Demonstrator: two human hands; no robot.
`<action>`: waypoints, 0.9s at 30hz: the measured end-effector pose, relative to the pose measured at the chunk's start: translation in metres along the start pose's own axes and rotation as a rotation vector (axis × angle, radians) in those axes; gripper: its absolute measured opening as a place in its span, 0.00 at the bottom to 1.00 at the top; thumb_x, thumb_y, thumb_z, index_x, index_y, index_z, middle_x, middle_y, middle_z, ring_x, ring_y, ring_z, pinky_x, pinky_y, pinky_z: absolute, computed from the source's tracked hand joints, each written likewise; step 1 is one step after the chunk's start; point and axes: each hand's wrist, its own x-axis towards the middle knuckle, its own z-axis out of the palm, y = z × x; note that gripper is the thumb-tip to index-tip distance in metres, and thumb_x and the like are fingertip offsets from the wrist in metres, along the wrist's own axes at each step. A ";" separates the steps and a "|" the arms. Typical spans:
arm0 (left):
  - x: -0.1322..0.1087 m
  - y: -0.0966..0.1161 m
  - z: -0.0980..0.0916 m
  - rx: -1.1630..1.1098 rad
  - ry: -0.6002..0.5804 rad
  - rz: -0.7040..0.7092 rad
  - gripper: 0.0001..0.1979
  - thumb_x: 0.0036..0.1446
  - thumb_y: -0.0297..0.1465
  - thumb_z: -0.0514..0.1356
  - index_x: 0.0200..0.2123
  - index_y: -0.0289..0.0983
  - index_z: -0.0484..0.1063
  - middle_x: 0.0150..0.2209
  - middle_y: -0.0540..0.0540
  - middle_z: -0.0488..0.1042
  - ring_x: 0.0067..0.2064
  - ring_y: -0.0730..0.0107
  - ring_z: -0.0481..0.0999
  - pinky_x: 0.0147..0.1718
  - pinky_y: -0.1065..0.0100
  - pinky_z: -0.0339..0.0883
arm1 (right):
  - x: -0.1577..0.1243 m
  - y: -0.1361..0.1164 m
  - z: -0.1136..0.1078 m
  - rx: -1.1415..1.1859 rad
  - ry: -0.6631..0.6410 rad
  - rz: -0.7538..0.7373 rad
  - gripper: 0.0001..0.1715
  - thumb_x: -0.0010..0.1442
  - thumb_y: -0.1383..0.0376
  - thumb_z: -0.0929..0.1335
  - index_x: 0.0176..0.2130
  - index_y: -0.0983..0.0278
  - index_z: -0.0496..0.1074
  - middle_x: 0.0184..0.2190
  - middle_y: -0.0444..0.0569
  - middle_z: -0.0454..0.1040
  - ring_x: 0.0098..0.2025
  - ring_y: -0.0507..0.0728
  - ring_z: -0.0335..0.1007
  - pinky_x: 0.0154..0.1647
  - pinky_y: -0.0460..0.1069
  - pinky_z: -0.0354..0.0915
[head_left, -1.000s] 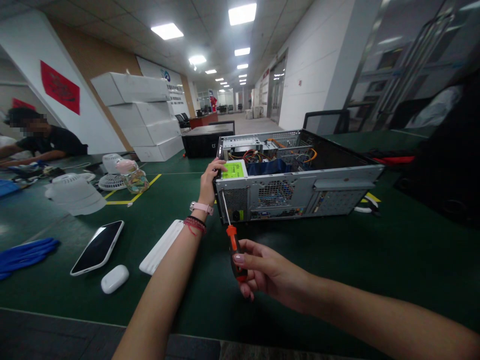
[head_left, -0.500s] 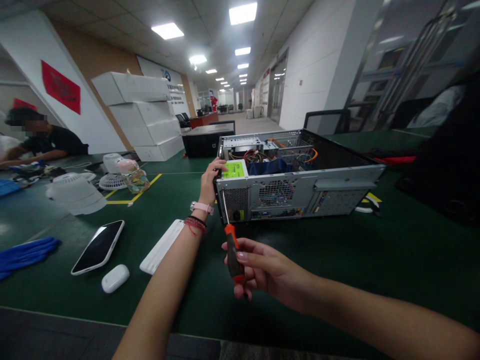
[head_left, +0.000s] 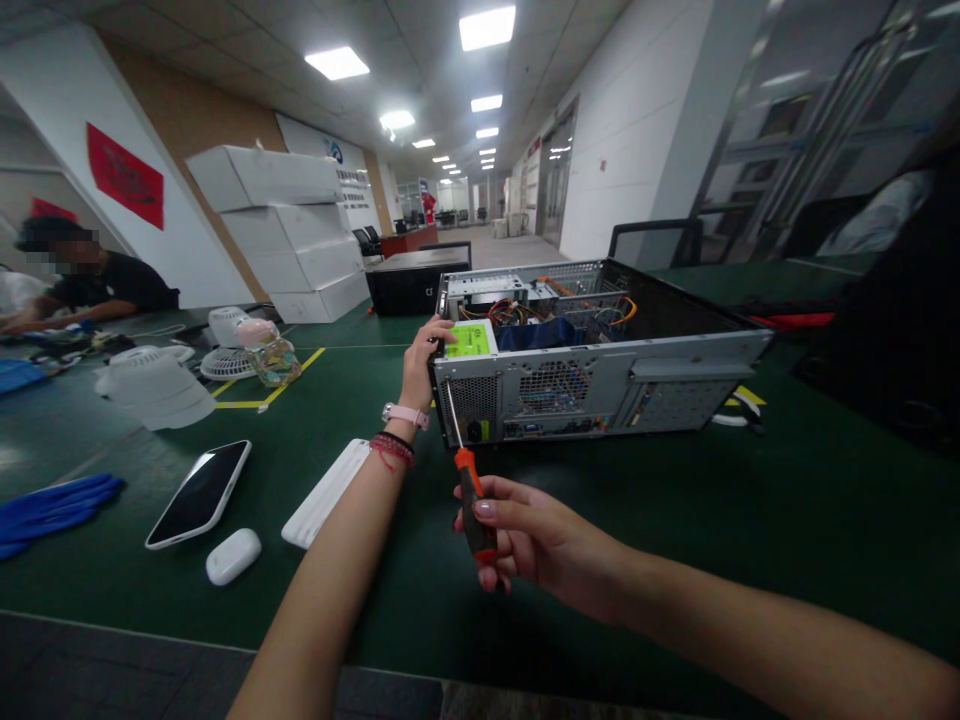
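At the near left corner of the open grey metal computer case (head_left: 609, 385), your left grip (head_left: 420, 362) drapes over the edge, how closed I cannot tell; rightward, your right grip (head_left: 529, 535) pinches the orange-and-black screwdriver (head_left: 476, 530), tip at the perforated back panel (head_left: 476, 395).

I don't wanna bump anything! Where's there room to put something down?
Most bare: the green table between the open computer case and right forearm. A smaller patch lies between the small white case, left forearm and table's front edge. Crowded: left, around the phone and blue glove.
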 end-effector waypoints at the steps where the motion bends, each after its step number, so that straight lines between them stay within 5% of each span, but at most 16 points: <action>1: 0.000 -0.001 0.000 0.002 0.000 -0.002 0.17 0.58 0.33 0.43 0.27 0.38 0.70 0.43 0.46 0.74 0.58 0.61 0.65 0.60 0.54 0.52 | 0.000 0.000 0.000 0.000 0.006 -0.003 0.21 0.50 0.61 0.72 0.42 0.64 0.63 0.32 0.43 0.72 0.23 0.48 0.71 0.24 0.42 0.61; 27: 0.001 -0.003 -0.001 -0.018 -0.009 0.004 0.16 0.57 0.32 0.44 0.27 0.38 0.70 0.43 0.46 0.75 0.58 0.62 0.64 0.61 0.54 0.50 | 0.000 0.006 0.001 0.013 0.045 0.019 0.23 0.47 0.62 0.74 0.38 0.63 0.60 0.23 0.38 0.67 0.21 0.46 0.67 0.22 0.41 0.60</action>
